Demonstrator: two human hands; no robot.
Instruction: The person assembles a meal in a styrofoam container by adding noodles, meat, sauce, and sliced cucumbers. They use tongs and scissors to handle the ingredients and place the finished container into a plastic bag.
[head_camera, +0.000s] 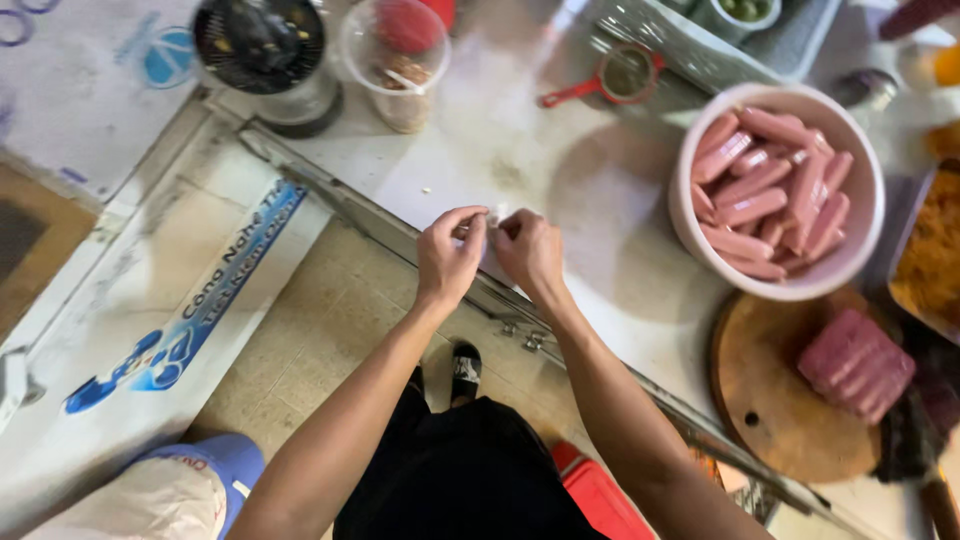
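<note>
Head view, looking straight down: left hand (447, 258) and right hand (530, 252) brought together at the near edge of the surface (590, 210), fingers (470, 228) of both pinched shut on something small and pale (497, 213) held between them, too small to identify, perhaps a scrap of wrapper or casing. Toward the right edge of the surface, a pale pink bowl (690, 215) heaped with pink sausages (765, 185), all looking bare and whole. Nearer the front right corner, a round wooden board (765, 400) carrying a dark pink block of more sausages (855, 365), seemingly packed tight together and untouched. Judged from that: a large pile already in the bowl, one packed block left to deal with, nothing cut on the board. At the far edge, a red-handled strainer (615, 80), a clear tub (395, 60) and a blender jug (265, 60), all well apart from the hands.
</note>
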